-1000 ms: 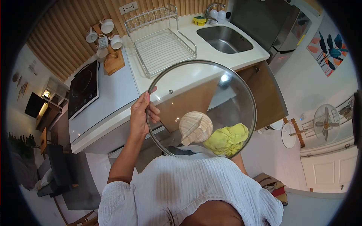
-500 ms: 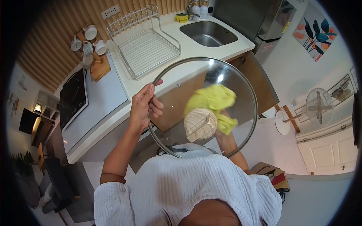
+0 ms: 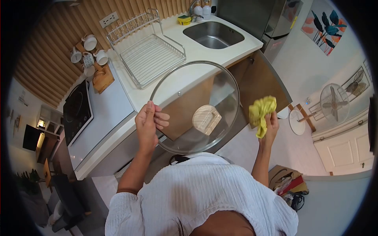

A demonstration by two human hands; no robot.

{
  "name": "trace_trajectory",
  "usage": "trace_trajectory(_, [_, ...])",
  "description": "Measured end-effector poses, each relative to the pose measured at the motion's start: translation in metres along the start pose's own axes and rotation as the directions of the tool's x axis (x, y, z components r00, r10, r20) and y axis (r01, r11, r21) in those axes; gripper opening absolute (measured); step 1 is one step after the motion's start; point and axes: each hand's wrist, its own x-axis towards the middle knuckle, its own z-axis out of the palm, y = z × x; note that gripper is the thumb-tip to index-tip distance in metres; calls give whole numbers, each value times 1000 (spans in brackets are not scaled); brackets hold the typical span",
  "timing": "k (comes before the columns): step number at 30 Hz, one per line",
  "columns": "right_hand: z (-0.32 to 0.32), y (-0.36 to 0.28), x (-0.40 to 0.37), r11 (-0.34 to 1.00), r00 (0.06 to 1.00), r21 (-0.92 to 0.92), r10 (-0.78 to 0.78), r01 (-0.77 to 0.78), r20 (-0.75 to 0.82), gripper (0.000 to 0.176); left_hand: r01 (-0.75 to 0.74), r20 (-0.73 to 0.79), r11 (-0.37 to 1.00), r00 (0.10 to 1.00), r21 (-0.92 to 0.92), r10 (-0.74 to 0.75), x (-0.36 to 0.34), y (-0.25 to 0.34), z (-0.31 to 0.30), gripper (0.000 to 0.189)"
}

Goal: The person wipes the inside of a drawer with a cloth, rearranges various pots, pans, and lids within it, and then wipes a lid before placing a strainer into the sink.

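A round glass pot lid [image 3: 179, 118] with a metal rim and a pale wooden knob [image 3: 206, 119] is held up in front of my body. My left hand [image 3: 149, 122] grips its left edge, thumb on the near face and fingers showing through the glass. Off to the right of the lid, my right hand [image 3: 270, 128] is closed around a bunched yellow-green cloth [image 3: 261, 113]. The cloth hangs apart from the glass.
A wire dish rack [image 3: 151, 59] stands on the white counter beside the steel sink [image 3: 214, 35]. Below the sink a cabinet door [image 3: 271, 78] hangs open. An induction cooktop [image 3: 78, 110], a wooden board [image 3: 103, 80] and several mugs [image 3: 89, 42] are at the left.
My right hand has come out from behind the lid and moved right with the cloth. The lid has shifted left and turned slightly, still in my left hand.
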Motion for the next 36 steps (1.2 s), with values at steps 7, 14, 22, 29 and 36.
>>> trace_trajectory(7, [112,4,21,811,862,-392,-247,434,443,24,-70,-9,997,998,36,70,-6,2,24,34])
trace_trajectory(14, [172,-10,18,547,402,-170,-337,820,851,26,-181,-102,982,977,51,186,12,9,18,33])
trace_trajectory(22, [128,34,87,737,858,-470,-303,487,415,22,-175,-168,982,972,-63,163,14,26,-9,38])
trace_trajectory(29, [242,-14,44,378,458,-280,-554,882,695,26,-263,-169,964,949,38,266,24,23,16,35])
trace_trajectory(36, [276,-15,60,264,346,-225,-647,938,680,29,-223,-222,970,955,-100,196,29,28,10,37])
